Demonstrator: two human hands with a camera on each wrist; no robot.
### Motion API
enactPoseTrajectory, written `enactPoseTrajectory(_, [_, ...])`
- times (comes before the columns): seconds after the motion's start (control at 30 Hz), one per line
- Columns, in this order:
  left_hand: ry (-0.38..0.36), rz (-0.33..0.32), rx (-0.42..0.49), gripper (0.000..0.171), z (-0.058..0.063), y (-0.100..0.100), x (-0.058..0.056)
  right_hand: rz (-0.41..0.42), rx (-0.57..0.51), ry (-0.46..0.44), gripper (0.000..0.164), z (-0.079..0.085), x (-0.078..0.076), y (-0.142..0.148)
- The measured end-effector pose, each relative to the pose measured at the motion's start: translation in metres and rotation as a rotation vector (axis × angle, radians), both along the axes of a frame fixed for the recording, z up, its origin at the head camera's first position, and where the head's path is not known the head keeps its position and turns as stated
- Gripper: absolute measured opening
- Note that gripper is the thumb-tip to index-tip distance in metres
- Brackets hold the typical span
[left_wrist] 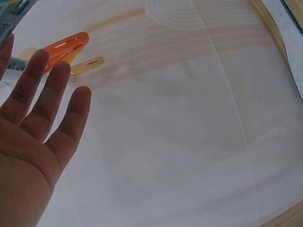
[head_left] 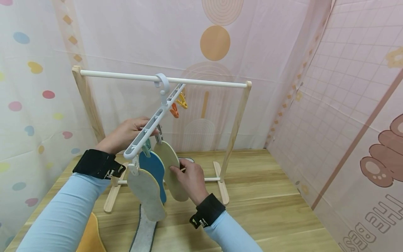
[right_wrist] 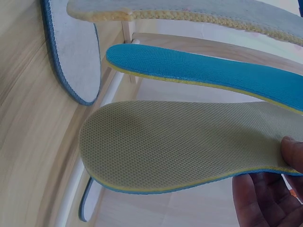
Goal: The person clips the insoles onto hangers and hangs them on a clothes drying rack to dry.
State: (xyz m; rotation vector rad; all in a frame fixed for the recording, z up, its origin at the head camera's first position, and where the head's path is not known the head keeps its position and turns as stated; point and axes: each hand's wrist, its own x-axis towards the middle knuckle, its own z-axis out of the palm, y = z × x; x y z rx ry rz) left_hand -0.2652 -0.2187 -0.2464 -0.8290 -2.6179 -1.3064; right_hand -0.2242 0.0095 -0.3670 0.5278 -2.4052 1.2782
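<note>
A beige insole with a blue underside hangs below a grey clothespin on the white hanger. My left hand reaches behind the hanger bar and pinches this clothespin; its thumb is hidden. In the left wrist view the other fingers of the left hand are spread straight. My right hand pinches the beige insole's side edge, thumb on the beige face. Beside it a blue insole hangs from a teal clothespin, and a grey-white insole from a white clothespin.
The hanger hooks over the white rail of a wooden stand. Orange and yellow clothespins hang farther back. On the wooden table lie an orange insole and a grey, dark-edged insole. Patterned curtains surround it.
</note>
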Motion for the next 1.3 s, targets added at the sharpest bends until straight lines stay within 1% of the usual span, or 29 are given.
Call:
enactPoseTrajectory(0.2, [-0.002, -0.029, 0.008, 0.026, -0.0003, -0.0003, -0.0025, 0.012, -0.019, -0.001, 0.015, 0.0025, 0.0002, -0.0009])
enactPoseTrajectory(0.37, [0.003, -0.030, 0.003, 0.025, -0.0007, -0.0006, -0.0025, 0.012, -0.026, -0.011, 0.015, 0.0056, -0.0001, -0.0023])
enactPoseTrajectory(0.63, [-0.011, -0.046, 0.031, 0.022, -0.0025, -0.0010, -0.0022, 0.026, -0.029, -0.017, 0.015, 0.0085, 0.0007, -0.0031])
enactPoseTrajectory(0.97, [-0.034, -0.027, 0.019, 0.029, -0.0016, 0.0001, 0.0017, 0.034, -0.025, -0.014, 0.016, 0.0085, 0.0011, -0.0027])
enactPoseTrajectory(1.3, [-0.047, -0.004, -0.002, 0.029, -0.0017, 0.0000, 0.0024, 0.036, -0.015, -0.032, 0.017, 0.0095, 0.0010, -0.0028])
